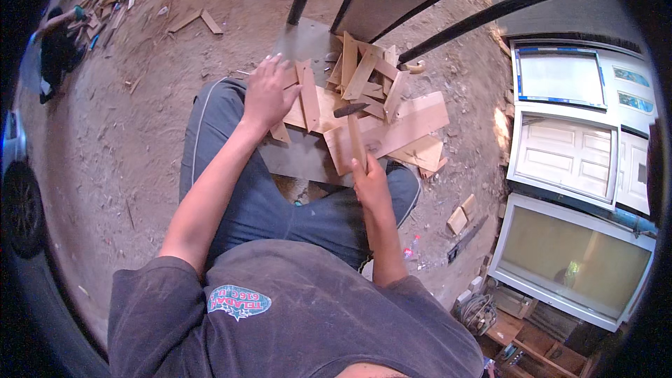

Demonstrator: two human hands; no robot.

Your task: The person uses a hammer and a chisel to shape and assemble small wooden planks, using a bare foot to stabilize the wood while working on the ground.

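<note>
Bare brown ground (133,140) stretches around me, with a white-framed glazed panel (570,259) off to my right. By my bent legs a flat grey board (297,157) carries a loose heap of cut wood pieces (359,77). Across its right side slants a wide plank (420,115), while a narrow strip (308,98) lies just beside my left hand (268,94). That hand is palm down over the wood, fingers extended; whether they pinch anything I cannot tell. My right hand (371,182) is wrapped around the handle of a hammer (355,136), its head near the plank. Both hands are well apart, the strip between them. I judge I'm positioning wood for nailing; next calls for steadying the piece and keeping fingers clear of the blow.
</note>
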